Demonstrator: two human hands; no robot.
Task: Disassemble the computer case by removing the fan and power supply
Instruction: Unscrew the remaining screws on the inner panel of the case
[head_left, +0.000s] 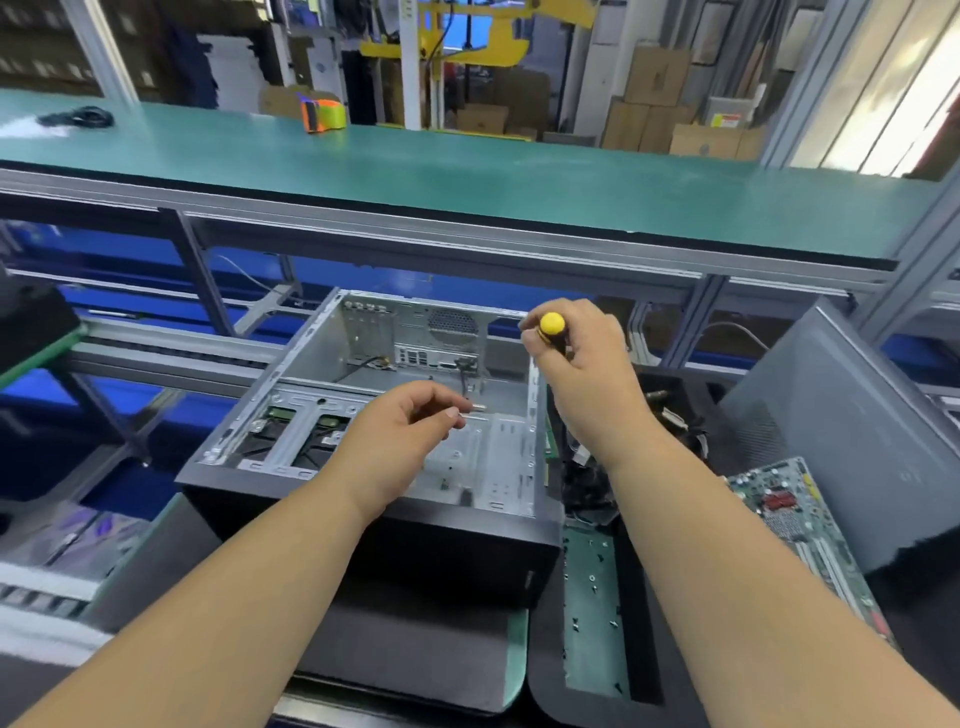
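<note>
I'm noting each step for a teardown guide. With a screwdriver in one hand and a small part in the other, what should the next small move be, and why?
Probably drop the small screw-like piece that the left hand pinches into the tray beside the case, where loose screws already lie. The right hand holds the yellow-capped screwdriver off any fastener, so the piece looks already free.

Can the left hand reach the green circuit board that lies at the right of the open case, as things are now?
Probably not directly. The left hand hovers over the computer case, pinching a small metal part, and the right hand, holding the screwdriver, crosses the way to the circuit board.
</note>
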